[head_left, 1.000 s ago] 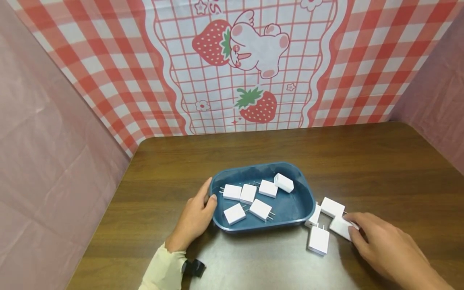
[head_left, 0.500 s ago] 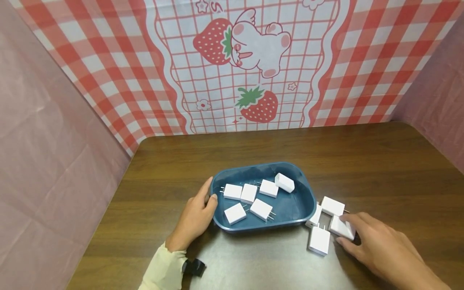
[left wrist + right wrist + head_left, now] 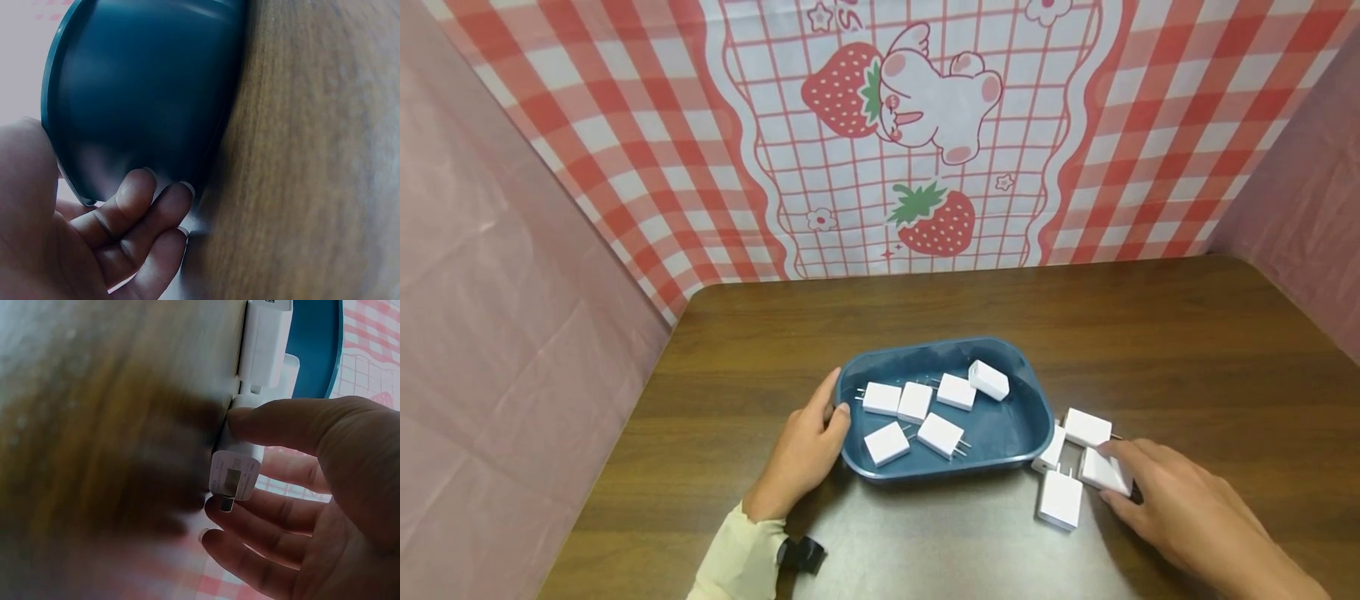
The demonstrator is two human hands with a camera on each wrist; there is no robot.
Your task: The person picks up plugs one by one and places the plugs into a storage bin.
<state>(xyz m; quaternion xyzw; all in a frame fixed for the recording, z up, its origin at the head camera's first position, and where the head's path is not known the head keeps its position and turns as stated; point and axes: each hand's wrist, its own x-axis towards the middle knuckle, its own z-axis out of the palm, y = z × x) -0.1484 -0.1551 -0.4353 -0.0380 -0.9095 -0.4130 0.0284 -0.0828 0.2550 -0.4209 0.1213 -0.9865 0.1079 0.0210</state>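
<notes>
A blue plastic tray (image 3: 1000,437) lies on the table with several white plug-in chargers (image 3: 941,435) inside it. My left hand (image 3: 801,450) grips the tray's left end, its thumb at the rim and its fingers against the outer wall (image 3: 144,94). To the right of the tray, my right hand (image 3: 1187,508) pinches one white charger (image 3: 1105,472) between thumb and fingers at table level. In the right wrist view the prongs of this charger (image 3: 236,472) point towards the wrist camera. Close beside it lie another charger (image 3: 1087,427), one against the tray (image 3: 1049,450), and one nearer me (image 3: 1060,500).
The wooden table (image 3: 760,333) extends behind and to both sides of the tray. At its back edge hangs a red-and-white checked cloth (image 3: 647,150) with strawberries. Pinkish cloth (image 3: 497,333) hangs at the left and right. A black strap (image 3: 801,553) circles my left wrist.
My right thumb and fingers have closed in around the charger, which has shifted slightly left and turned a little. My left hand and the tray stay in place.
</notes>
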